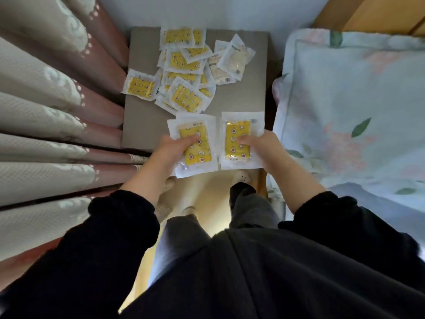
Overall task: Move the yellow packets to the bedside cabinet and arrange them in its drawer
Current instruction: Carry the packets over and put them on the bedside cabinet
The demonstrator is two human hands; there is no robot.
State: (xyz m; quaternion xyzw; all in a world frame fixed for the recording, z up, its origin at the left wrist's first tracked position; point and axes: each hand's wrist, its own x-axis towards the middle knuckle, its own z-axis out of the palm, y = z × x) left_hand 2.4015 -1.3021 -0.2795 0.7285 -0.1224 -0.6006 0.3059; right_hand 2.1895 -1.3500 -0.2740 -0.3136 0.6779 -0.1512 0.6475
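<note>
The person stands square to the bedside cabinet (241, 100), and each hand holds a share of the yellow packets. The left hand (177, 146) pinches a small stack (197, 155), thumb on top and fingers under. The right hand (257, 143) grips a second stack (236, 155) the same way. Both stacks hover side by side over the cabinet's near edge, almost touching, with their long axes pointing away from the body toward the wall (207, 10). The rest of the packets lie in a loose heap (184, 97) just beyond the hands. They spread from the middle of the top to its far edge and lean toward the left side, so the left hand is the nearer one. One packet overhangs the left edge. A few pale packets (234, 58) sit at the heap's right, toward the far right corner. The drawer cannot be seen from here. It should lie below the near edge, under the held stacks, so I judge both hands would have to drop and pull back toward the body to reach it. A heavy curtain (46, 111) hangs close on the left. A flowered pillow (345, 100) lies on the bed at the right, below a wooden headboard (368, 14), and pale flooring (207, 192) shows by the feet.
</note>
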